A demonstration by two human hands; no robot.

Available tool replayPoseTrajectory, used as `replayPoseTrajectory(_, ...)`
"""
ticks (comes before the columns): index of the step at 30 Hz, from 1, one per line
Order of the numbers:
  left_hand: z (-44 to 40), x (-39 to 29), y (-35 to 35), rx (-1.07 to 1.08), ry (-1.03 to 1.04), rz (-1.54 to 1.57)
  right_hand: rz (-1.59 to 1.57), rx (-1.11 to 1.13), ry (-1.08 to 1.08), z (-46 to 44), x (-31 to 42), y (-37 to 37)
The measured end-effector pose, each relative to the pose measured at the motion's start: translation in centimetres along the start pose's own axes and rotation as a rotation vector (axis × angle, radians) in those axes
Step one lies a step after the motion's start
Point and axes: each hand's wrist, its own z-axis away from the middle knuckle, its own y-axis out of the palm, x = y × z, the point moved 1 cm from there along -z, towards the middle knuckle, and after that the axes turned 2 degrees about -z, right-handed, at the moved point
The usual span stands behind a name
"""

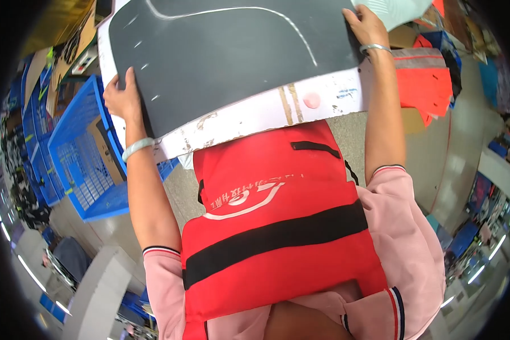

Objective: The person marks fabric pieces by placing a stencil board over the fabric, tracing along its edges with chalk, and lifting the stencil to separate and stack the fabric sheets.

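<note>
A large dark grey fabric panel lies flat on a white board-like tabletop. A curved white chalk line runs across its upper part, and short chalk dashes follow its left side. At the panel's left edge is my left hand, thumb raised along the edge and fingers curled at the border. My right hand grips the upper right edge, its thumb on the dark surface. Beyond that hand, a pale ribbed sheet is partly visible. The panel's far edge runs out of view.
Left of the table stands a blue plastic crate with cardboard inside. Orange-red fabric pieces hang at the right, near a dark bundle. A red apron covers my front, close to the table edge. A grey-white beam-like surface is at lower left.
</note>
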Motion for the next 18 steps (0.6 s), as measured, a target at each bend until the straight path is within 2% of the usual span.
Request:
replayPoseTrajectory(3, -0.2, 0.2, 0.1, 0.043, 0.005, 0.046, -0.011, -0.018, 0.079, 2.0, 4.0, -2.5)
replayPoseTrajectory(7, 0.0, -0.2, -0.1, 0.078, -0.015, 0.081, -0.117, -0.099, 0.061, 2.2, 3.2, -1.6)
replayPoseTrajectory(18, -0.1, 0.3, 0.2, 0.09, -0.024, 0.116, -0.188, -0.085, 0.097, 2.1, 2.5, -1.3)
